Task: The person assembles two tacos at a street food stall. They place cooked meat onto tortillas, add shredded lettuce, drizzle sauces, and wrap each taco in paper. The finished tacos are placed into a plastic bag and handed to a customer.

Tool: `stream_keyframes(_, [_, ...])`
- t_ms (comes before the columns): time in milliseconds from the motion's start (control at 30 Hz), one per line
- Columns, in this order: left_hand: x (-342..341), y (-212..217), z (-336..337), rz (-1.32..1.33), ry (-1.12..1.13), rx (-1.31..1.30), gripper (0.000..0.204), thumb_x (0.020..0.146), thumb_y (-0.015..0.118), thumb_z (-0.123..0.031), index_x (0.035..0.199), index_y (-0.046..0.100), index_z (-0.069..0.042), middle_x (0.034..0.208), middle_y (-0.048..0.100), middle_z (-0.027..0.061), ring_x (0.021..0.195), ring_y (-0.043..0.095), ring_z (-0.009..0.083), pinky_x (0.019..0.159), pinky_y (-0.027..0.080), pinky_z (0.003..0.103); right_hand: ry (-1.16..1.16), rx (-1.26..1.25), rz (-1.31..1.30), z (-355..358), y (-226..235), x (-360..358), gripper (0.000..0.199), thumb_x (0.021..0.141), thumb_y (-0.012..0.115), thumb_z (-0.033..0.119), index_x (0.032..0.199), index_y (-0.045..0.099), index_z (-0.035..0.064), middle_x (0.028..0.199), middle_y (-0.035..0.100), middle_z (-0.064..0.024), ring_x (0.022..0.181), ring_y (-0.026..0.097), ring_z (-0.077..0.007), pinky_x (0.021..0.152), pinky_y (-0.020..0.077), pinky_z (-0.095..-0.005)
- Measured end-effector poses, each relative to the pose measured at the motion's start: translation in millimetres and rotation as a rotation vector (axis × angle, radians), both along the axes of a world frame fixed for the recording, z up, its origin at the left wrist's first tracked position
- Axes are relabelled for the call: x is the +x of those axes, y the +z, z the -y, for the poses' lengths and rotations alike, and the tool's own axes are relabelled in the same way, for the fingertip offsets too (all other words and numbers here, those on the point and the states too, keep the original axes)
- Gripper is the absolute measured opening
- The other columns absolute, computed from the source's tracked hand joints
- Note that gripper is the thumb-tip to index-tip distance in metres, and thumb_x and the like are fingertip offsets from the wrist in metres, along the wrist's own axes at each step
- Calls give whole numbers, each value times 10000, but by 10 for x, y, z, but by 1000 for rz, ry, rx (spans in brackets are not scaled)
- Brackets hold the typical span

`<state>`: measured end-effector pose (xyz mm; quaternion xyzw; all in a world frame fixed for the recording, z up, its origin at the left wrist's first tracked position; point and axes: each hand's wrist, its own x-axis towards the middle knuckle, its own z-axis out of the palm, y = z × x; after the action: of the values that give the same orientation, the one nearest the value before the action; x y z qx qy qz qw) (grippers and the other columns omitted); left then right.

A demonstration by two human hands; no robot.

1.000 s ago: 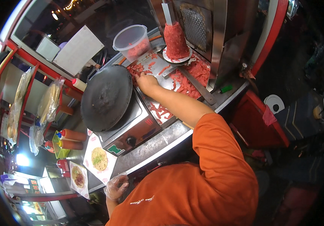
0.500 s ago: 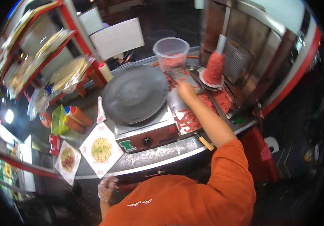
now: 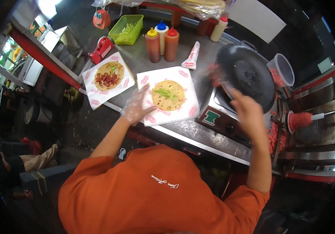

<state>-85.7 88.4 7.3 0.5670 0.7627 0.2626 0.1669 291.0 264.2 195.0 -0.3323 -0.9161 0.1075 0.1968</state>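
Note:
My left hand point(image 3: 135, 106), in a clear plastic glove, rests with fingers spread at the left edge of a printed paper sheet point(image 3: 189, 84). On that sheet lies a flatbread point(image 3: 177, 102) topped with shredded green vegetable point(image 3: 163, 93). My bare right hand point(image 3: 247, 111) is closed round a metal serving tool point(image 3: 226, 89), in front of the round black griddle point(image 3: 249, 66). Reddish meat point(image 3: 215, 74) is at the tool's far end; motion blurs it, so the tool's exact kind cannot be told. Farther left, a second flatbread point(image 3: 117, 70) carries meat pieces point(image 3: 108, 80) and some greens.
Behind the sheets stand squeeze bottles point(image 3: 171, 43) and a green basket point(image 3: 126, 29) of shredded vegetable. A wrapped paper cone point(image 3: 192, 56) lies by the griddle. To the right are a plastic tub point(image 3: 282, 70) and a meat spit point(image 3: 300, 120). The counter's metal edge point(image 3: 183, 142) runs in front.
My view has turned left. My right hand has come from the meat tray to the griddle's front, bringing meat on the tool. My left hand has risen from below the counter edge to the paper.

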Motion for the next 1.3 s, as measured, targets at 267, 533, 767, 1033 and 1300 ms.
stream_keyframes(267, [-266,-444,-347,-133,-341,197,1070,822,793,-531,1619,276,-38,1627,396,156,1504,377,382,1280,169,571,89,-101,517,732,-622,-1238,558,951,691,239,1484,539,172,983,653,-124,820,712,-314,685,576,-442])
stream_keyframes(533, [-331,-367,-246,35,-222,200,747,789,859,-422,1425,567,-162,1423,580,119,1339,526,347,1163,366,529,-96,-131,232,1010,-1153,-1076,502,932,738,243,1398,599,121,987,668,-104,818,695,-313,671,561,-420])
stream_keyframes(767, [-226,-222,-289,-46,-248,361,435,825,841,-303,1197,692,-135,1131,685,115,1137,627,347,991,506,472,-89,-33,118,1037,-1152,-744,496,947,720,250,1411,597,124,975,665,-112,801,689,-315,662,565,-419])
stream_keyframes(1033, [342,17,-397,-134,-340,258,194,914,718,-208,1075,777,-116,1122,761,97,1088,694,324,970,526,471,-406,-99,-537,568,-670,925,423,1063,558,187,1467,544,60,1035,712,-159,799,701,-294,734,570,-395])
stream_keyframes(1300, [914,-47,-538,-265,-249,399,201,885,781,-204,1036,737,-79,995,730,125,981,676,352,879,524,483,-925,-148,38,-612,-740,2797,362,1080,460,260,1355,614,82,1024,725,-249,943,715,-457,840,527,-599])
